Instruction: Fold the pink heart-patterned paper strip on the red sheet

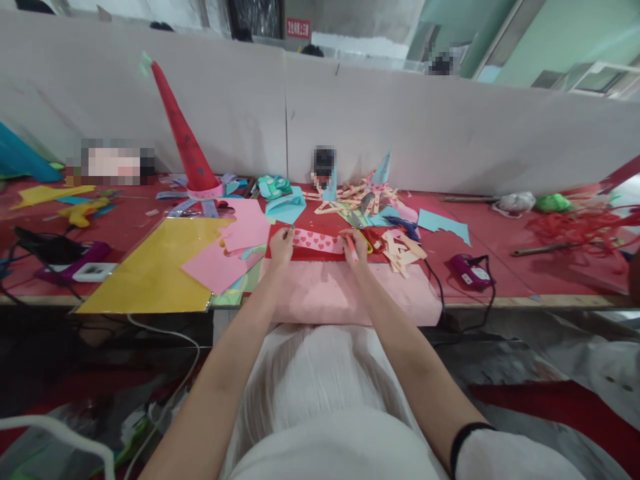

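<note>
A pink paper strip with red hearts (317,241) is stretched between my two hands over red paper. My left hand (281,247) pinches the strip's left end. At the other end, my right hand (357,247) has its fingers closed on the strip. A slim pinkish-red pen-like stick (352,249) also lies in that hand, pointing toward me. Beneath the hands, a pale pink sheet (345,290) covers the table's front edge. Just right of my right hand are scissors with yellow and red handles (373,241), partly hidden.
A tall red paper cone (183,130) stands at the back left, and a small blue cone (382,170) behind my hands. Yellow sheets (155,267) lie at left. Cream paper strips (403,252) and a purple corded box (470,272) are at right. A white partition (240,113) rises behind.
</note>
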The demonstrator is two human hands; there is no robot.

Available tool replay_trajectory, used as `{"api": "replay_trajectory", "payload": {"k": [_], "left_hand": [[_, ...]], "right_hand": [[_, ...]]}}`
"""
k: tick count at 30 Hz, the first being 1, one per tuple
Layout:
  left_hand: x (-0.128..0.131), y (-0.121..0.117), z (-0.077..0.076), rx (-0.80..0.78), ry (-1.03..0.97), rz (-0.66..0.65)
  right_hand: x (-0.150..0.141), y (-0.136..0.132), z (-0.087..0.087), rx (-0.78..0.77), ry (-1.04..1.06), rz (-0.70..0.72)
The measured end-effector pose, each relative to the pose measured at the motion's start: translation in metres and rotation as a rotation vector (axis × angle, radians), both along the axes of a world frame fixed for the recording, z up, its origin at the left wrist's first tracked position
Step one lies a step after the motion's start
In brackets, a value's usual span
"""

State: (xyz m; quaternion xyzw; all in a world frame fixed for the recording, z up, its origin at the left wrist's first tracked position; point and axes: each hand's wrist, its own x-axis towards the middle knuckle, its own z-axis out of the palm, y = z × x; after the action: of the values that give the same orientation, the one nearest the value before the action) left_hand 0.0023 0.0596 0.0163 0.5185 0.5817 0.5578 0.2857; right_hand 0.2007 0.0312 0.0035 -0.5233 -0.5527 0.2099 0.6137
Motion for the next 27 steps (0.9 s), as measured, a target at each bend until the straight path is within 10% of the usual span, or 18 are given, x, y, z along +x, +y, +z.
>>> {"api": "replay_trajectory", "payload": {"k": [27], "left_hand": [[0.0048,-0.0084,0.0045,-0.085,-0.136,-0.045]], "right_hand": [[0.0003,0.0026,-0.0033,0.002,-0.019,0.006]]}}
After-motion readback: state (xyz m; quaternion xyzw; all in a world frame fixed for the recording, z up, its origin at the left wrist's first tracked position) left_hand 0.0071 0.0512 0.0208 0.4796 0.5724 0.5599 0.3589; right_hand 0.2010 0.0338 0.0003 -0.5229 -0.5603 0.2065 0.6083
